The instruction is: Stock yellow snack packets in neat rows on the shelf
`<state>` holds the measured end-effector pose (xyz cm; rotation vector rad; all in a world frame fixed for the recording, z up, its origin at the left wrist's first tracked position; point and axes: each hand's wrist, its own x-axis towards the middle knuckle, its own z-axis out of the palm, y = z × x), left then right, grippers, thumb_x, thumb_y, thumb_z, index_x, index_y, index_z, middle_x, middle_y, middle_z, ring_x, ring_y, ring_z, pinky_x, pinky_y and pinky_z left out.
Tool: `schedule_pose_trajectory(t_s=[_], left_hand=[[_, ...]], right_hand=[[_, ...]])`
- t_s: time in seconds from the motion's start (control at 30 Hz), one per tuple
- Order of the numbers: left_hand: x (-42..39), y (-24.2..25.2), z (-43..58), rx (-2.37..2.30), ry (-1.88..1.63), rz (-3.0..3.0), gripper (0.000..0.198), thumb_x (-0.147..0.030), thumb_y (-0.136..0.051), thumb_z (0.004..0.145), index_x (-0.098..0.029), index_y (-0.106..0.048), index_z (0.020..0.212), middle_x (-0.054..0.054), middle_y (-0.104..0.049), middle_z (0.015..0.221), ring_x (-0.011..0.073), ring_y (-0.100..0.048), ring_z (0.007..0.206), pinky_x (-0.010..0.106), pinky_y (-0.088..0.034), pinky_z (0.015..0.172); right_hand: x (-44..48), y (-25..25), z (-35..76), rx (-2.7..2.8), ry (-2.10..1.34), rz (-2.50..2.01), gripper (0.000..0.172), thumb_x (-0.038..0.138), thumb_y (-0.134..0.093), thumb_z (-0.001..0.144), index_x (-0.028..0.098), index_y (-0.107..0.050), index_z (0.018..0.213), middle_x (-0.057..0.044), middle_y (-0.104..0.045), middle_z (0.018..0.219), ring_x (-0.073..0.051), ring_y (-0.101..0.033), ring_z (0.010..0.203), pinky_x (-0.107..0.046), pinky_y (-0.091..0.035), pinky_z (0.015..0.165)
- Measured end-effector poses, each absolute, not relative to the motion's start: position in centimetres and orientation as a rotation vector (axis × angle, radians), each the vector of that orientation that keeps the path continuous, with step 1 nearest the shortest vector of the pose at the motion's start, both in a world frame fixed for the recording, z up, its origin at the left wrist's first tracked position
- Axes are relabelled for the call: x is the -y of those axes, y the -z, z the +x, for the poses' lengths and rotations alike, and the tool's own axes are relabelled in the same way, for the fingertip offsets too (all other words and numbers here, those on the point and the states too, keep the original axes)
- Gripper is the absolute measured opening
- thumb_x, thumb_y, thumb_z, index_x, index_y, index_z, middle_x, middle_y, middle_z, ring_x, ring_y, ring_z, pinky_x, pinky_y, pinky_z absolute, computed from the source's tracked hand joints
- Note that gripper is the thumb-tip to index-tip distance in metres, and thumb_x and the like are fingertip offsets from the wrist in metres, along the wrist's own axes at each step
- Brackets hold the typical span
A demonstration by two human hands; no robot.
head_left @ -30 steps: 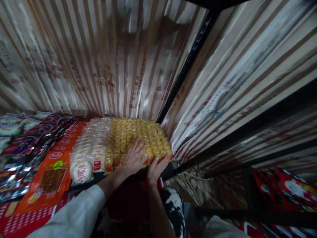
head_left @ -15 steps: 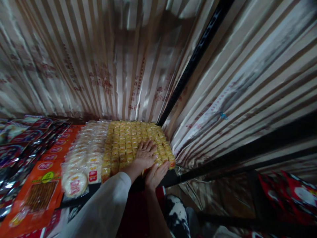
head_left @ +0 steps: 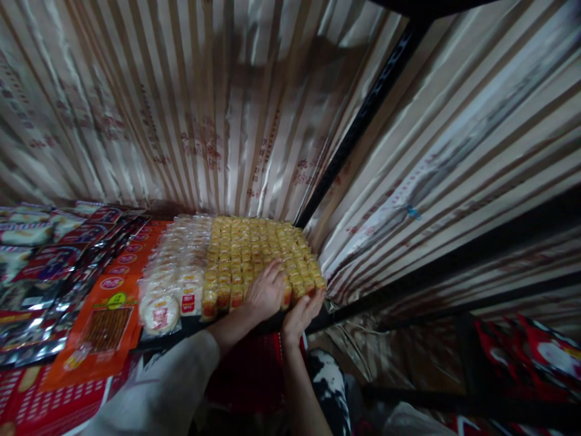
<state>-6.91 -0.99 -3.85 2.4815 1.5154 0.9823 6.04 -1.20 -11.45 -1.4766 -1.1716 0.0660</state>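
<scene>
A block of small yellow wrapped snack packs (head_left: 254, 239) stands in tight rows on the dark shelf. My left hand (head_left: 265, 292) rests over the front rows near the right side, palm down, its fingers extended. Just to its right, my right hand (head_left: 302, 316) lies against the front right corner of the block, fingers stretched along the lower edge. Neither hand has a pack lifted. The packs under my left palm are hidden.
Left of the block are clear-wrapped round white crackers (head_left: 160, 315), orange snack bags (head_left: 109, 324) and dark shiny packets (head_left: 54, 266). A red basket (head_left: 59, 396) sits below. Pleated printed sheeting (head_left: 204, 121) and a black post (head_left: 358, 121) rise behind. Red packets (head_left: 544, 357) lie at right.
My left hand has drawn back from the middle of the yellow packs toward their front edge. My right hand stays at the front corner. The view has shifted slightly.
</scene>
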Motion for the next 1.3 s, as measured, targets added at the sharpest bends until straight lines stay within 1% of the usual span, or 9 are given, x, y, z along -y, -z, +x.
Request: schedule_pose_trajectory(t_s=[0.13,0.27,0.43,0.63,0.9,1.0,1.13,1.2,1.3], left_hand=[[7.8,8.5,-9.3,-1.250,-1.024,2.762,0.031,-0.020,-0.037,0.088,-0.014,-0.057,0.111,0.008,-0.059,0.121,0.0204,-0.036,0.130,0.037,-0.033,0.106],[9.9,10.7,-11.1,-1.252,-0.769,2.942,0.036,-0.023,-0.043,0.088,-0.011,-0.049,0.121,0.009,-0.048,0.135,0.0229,-0.029,0.133,0.040,-0.023,0.112],[7.9,10.5,-12.4,-1.267,-0.660,2.941,0.042,-0.028,-0.040,0.090,-0.016,-0.041,0.130,0.008,-0.043,0.139,0.0192,-0.027,0.135,0.037,-0.019,0.112],[6.9,11.2,-13.0,-1.217,-0.609,2.920,0.049,-0.034,-0.035,0.091,-0.011,-0.035,0.134,0.010,-0.042,0.140,0.0193,-0.027,0.134,0.035,-0.016,0.112],[7.2,10.2,-13.0,-1.261,-0.582,2.940,0.045,-0.031,-0.030,0.092,-0.008,-0.042,0.130,0.010,-0.038,0.143,0.0186,-0.024,0.136,0.034,-0.016,0.113],[7.1,10.1,-12.9,-1.283,-0.610,2.953,0.044,-0.030,-0.032,0.092,-0.007,-0.047,0.125,0.012,-0.047,0.136,0.0200,-0.031,0.132,0.035,-0.019,0.112],[7.5,10.5,-13.0,-1.277,-0.699,2.943,0.038,-0.028,-0.036,0.090,-0.009,-0.053,0.118,0.011,-0.057,0.124,0.0209,-0.045,0.121,0.037,-0.026,0.109],[8.6,11.4,-13.4,-1.331,-0.741,2.900,0.034,-0.024,-0.039,0.088,-0.011,-0.054,0.115,0.010,-0.061,0.117,0.0198,-0.051,0.112,0.036,-0.034,0.104],[11.1,13.2,-15.1,-1.573,-0.887,2.797,0.033,-0.021,-0.041,0.086,-0.013,-0.053,0.117,0.011,-0.060,0.116,0.0221,-0.052,0.111,0.038,-0.042,0.095]], right_hand=[[1.0,6.7,4.4,1.480,0.092,-1.379,0.050,0.037,-0.031,0.094,0.013,-0.033,0.138,-0.012,-0.020,0.148,-0.028,-0.014,0.136,-0.055,-0.018,0.108],[-2.1,3.4,0.3,2.034,0.030,-1.338,0.047,0.036,-0.025,0.096,0.014,-0.041,0.134,-0.008,-0.025,0.147,-0.024,-0.006,0.138,-0.047,-0.017,0.110],[-6.8,2.8,-4.5,2.606,-0.173,-1.487,0.047,0.041,-0.028,0.096,0.023,-0.033,0.140,-0.004,-0.016,0.150,-0.024,-0.001,0.138,-0.045,-0.009,0.111],[-8.0,4.2,-5.3,2.704,-0.251,-1.635,0.050,0.045,-0.020,0.097,0.026,-0.021,0.143,-0.002,-0.012,0.151,-0.020,-0.005,0.138,-0.045,-0.005,0.110],[-7.9,4.3,-4.8,2.571,-0.128,-1.456,0.046,0.043,-0.030,0.096,0.028,-0.033,0.139,-0.004,-0.015,0.150,-0.025,-0.005,0.138,-0.052,-0.008,0.108],[-6.9,3.3,-5.1,2.485,-0.018,-1.204,0.041,0.039,-0.040,0.093,0.024,-0.047,0.131,-0.008,-0.030,0.145,-0.026,-0.016,0.136,-0.052,-0.010,0.108],[-3.7,1.9,-6.2,2.585,-0.131,-0.689,0.026,0.037,-0.054,0.088,0.022,-0.062,0.108,-0.007,-0.059,0.116,-0.022,-0.041,0.122,-0.046,-0.019,0.107],[-1.9,1.8,-6.7,2.637,-0.158,-0.559,0.019,0.035,-0.060,0.085,0.023,-0.063,0.099,-0.005,-0.062,0.104,-0.022,-0.044,0.116,-0.047,-0.019,0.107],[0.0,2.4,-7.1,2.684,-0.135,-0.554,0.021,0.032,-0.067,0.079,0.023,-0.062,0.097,-0.005,-0.059,0.103,-0.025,-0.042,0.115,-0.051,-0.018,0.107]])
